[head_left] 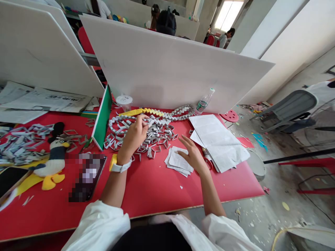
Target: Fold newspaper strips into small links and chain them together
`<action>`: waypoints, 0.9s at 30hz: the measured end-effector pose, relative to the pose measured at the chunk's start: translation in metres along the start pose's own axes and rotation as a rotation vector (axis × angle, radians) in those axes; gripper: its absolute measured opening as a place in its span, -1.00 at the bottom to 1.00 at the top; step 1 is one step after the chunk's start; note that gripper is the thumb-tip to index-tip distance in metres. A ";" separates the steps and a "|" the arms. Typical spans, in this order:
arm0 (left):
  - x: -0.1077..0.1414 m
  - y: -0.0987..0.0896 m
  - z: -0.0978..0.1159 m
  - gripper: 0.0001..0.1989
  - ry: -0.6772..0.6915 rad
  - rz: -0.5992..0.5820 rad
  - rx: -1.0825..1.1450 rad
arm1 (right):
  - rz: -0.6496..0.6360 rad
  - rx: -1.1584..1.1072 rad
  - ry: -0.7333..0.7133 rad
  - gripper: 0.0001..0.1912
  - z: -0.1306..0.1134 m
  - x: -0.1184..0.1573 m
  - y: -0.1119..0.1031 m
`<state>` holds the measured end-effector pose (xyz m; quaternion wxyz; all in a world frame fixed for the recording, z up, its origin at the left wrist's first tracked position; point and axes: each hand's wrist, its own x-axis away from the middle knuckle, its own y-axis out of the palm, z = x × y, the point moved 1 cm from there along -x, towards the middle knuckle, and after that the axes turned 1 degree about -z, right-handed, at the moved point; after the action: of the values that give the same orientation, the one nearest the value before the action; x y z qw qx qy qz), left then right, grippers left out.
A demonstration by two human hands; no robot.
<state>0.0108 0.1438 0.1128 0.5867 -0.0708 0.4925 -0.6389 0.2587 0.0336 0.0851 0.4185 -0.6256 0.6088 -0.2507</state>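
Observation:
My left hand (pixel 134 136), with a watch on its wrist, is above a pile of folded paper links (pixel 159 134). Its fingers are pinched on a small folded paper strip (pixel 151 122). Palm down, my right hand (pixel 193 155) has its fingers stretched and apart. It is over the right edge of a small stack of cut paper pieces (pixel 178 160); whether it touches them I cannot tell. Behind the pile lies a long zigzag paper chain (pixel 180 113), grey with a yellow section (pixel 154 112).
Larger paper sheets (pixel 220 143) partly cover red-handled scissors (pixel 208 163) at right. A plastic bottle (pixel 202 103) and lidded cup (pixel 125 103) stand by the white partition (pixel 170 66). Leftward are a green board (pixel 101 120), a phone (pixel 89 179), a plush bird (pixel 56 157) and more links (pixel 23 144).

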 end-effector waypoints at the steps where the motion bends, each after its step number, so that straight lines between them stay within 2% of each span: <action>1: -0.003 0.001 -0.010 -0.82 -0.048 -0.022 -0.130 | -0.048 0.148 0.050 -0.40 0.014 0.014 0.013; 3: -0.006 0.001 -0.025 -0.77 -0.095 -0.040 -0.255 | -0.035 0.220 0.135 -0.43 0.036 0.041 0.039; 5: -0.006 -0.001 -0.029 -0.69 -0.106 -0.043 -0.314 | -0.018 0.248 0.179 -0.53 0.046 0.062 0.060; 7: -0.001 -0.006 -0.021 -0.58 -0.094 -0.060 -0.392 | 0.002 0.258 0.200 -0.60 0.047 0.073 0.070; 9: 0.011 -0.011 0.000 -0.51 -0.047 -0.117 -0.456 | 0.015 0.260 0.198 -0.64 0.043 0.076 0.069; 11: 0.034 -0.012 0.026 -0.50 0.033 -0.228 -0.465 | 0.017 0.256 0.179 -0.65 0.035 0.077 0.063; 13: 0.069 -0.006 0.050 -0.45 0.130 -0.334 -0.443 | 0.001 0.238 0.134 -0.64 0.023 0.080 0.057; 16: 0.134 0.010 0.067 -0.36 0.259 -0.438 -0.382 | -0.070 0.157 -0.017 -0.63 0.000 0.094 0.060; 19: 0.192 0.023 0.057 -0.45 0.322 -0.445 -0.304 | -0.189 0.085 -0.169 -0.57 -0.019 0.116 0.073; 21: 0.219 0.025 0.045 -0.56 0.300 -0.424 -0.235 | -0.299 0.095 -0.263 -0.34 -0.025 0.129 0.082; 23: 0.236 0.022 0.036 -0.60 0.253 -0.430 -0.224 | -0.384 0.137 -0.333 -0.08 -0.026 0.140 0.089; 24: 0.242 0.019 0.033 -0.59 0.231 -0.440 -0.231 | -0.408 0.161 -0.354 -0.03 -0.024 0.145 0.091; 27: 0.251 0.010 0.032 -0.54 0.196 -0.467 -0.233 | -0.442 0.193 -0.396 -0.14 -0.020 0.155 0.092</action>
<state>-0.0371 -0.0773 -0.0002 0.3609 -0.1874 0.5875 -0.6997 0.2121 -0.1128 -0.0114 0.5215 -0.7370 0.3380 -0.2656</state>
